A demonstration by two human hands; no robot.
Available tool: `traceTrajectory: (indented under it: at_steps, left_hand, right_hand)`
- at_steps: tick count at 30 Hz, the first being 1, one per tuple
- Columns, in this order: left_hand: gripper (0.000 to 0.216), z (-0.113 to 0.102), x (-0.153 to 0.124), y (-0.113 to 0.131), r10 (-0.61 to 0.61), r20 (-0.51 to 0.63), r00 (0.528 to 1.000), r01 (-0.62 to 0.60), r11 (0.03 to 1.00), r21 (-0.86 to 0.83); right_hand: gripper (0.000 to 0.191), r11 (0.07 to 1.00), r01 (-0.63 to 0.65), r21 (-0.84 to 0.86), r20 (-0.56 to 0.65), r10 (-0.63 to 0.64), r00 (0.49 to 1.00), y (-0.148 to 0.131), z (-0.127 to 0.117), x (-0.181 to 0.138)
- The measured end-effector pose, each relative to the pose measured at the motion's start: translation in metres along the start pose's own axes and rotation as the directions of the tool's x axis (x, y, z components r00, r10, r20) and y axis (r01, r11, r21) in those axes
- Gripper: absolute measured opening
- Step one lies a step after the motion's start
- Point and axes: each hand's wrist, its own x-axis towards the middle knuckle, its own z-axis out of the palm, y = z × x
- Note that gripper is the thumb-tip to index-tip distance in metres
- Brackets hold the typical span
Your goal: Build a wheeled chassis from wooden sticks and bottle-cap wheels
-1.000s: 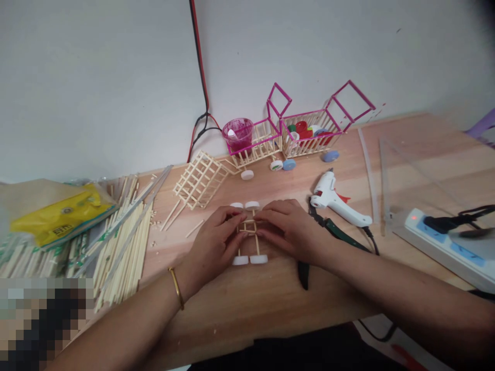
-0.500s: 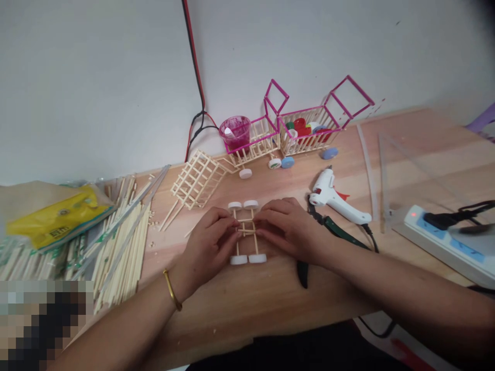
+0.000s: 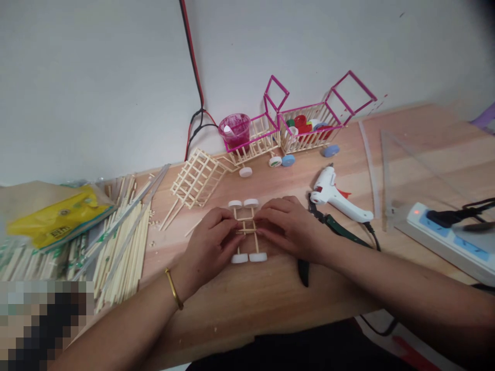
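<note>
A small wooden-stick chassis point(image 3: 248, 225) with white bottle-cap wheels point(image 3: 258, 257) stands on the table between my hands. My left hand point(image 3: 214, 238) pinches its left side, thumb and fingertips at the ends of the short cross sticks. From the other side, my right hand point(image 3: 284, 226) has its thumb and fingers closed on the right axle stick near the same cross sticks. Two parallel axles run between the cap wheels. My fingers partly hide the joints at the middle.
Behind stand a bare stick cart frame point(image 3: 197, 179), two purple-rimmed carts point(image 3: 309, 129) and a purple-stained cup point(image 3: 234, 131). At right lie a glue gun point(image 3: 330, 193), green-handled cutters point(image 3: 344, 232) and a power strip point(image 3: 444, 242). Wooden sticks point(image 3: 127, 252) and a yellow packet point(image 3: 62, 219) fill the left.
The view has shifted very slightly. Both hands stay at the chassis with almost no movement, and the wheels sit nearly as before.
</note>
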Motion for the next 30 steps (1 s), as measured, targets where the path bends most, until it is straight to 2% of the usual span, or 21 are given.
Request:
traceTrajectory:
  at_steps: [12,16,24,30]
  left_hand:
    - [0.010,0.0002,-0.0010,-0.0007,-0.002,0.004,1.000,0.002,1.000,0.013]
    - [0.009,0.0006,-0.0005,-0.0010,0.001,-0.002,1.000,-0.001,1.000,0.012]
    - [0.010,-0.0011,-0.0010,-0.0007,-0.013,0.015,1.000,0.013,1.000,-0.001]
    - [0.010,-0.0009,-0.0010,-0.0010,0.005,-0.001,1.000,-0.005,1.000,0.015]
  right_hand:
    - [0.018,1.000,-0.008,0.001,0.008,0.008,1.000,-0.0013,-0.0006,-0.0003]
    - [0.016,1.000,-0.004,0.025,-0.025,0.004,1.000,-0.0014,-0.0023,-0.0004]
    - [0.018,0.997,0.076,0.030,-0.017,-0.075,0.997,-0.0009,-0.0043,-0.0033]
    - [0.021,0.995,0.087,0.049,0.007,-0.088,0.996,-0.0001,-0.0030,-0.0050]
